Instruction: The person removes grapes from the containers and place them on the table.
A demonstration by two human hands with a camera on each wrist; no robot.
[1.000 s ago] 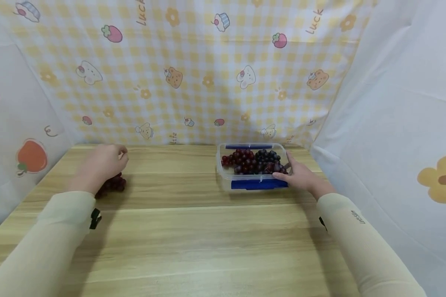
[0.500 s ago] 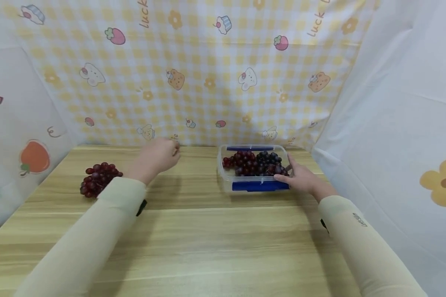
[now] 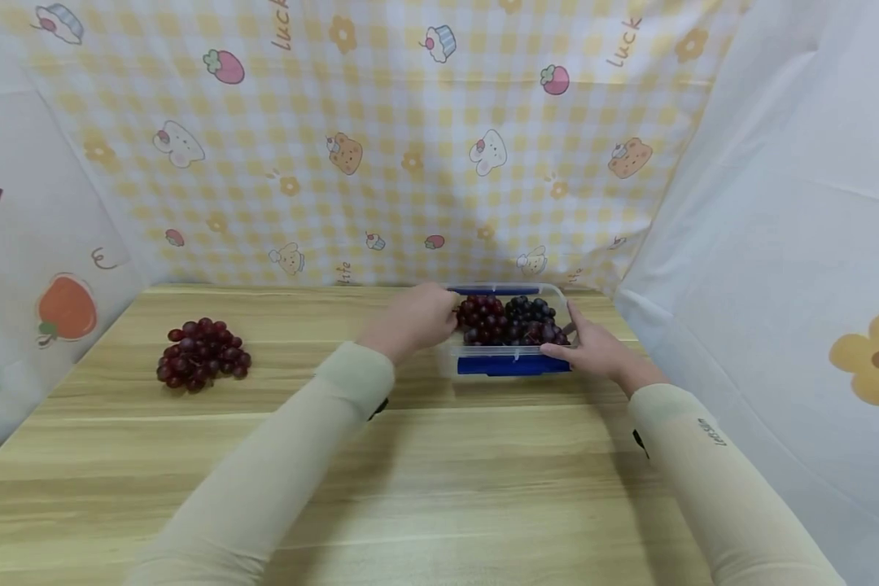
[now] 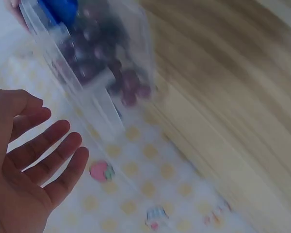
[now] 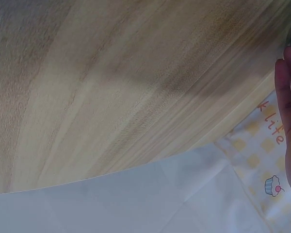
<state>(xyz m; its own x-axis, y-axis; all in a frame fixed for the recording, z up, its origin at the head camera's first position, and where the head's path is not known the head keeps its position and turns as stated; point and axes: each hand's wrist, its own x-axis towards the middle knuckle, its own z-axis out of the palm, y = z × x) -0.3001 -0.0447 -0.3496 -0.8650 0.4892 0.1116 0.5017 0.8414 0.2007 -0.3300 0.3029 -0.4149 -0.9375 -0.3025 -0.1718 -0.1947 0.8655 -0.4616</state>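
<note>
Long cream sleeves [image 3: 728,492], dark lettering [image 3: 712,432] on right one, black piece [image 3: 378,408] under each cuff [image 3: 355,374] (mostly hidden)

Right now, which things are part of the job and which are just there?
Part of the job, it seems:
left hand, near the box
right hand, touching the box
boxed grapes
loose grapes, probably

Just there:
table
checked cloth
white sheet
</note>
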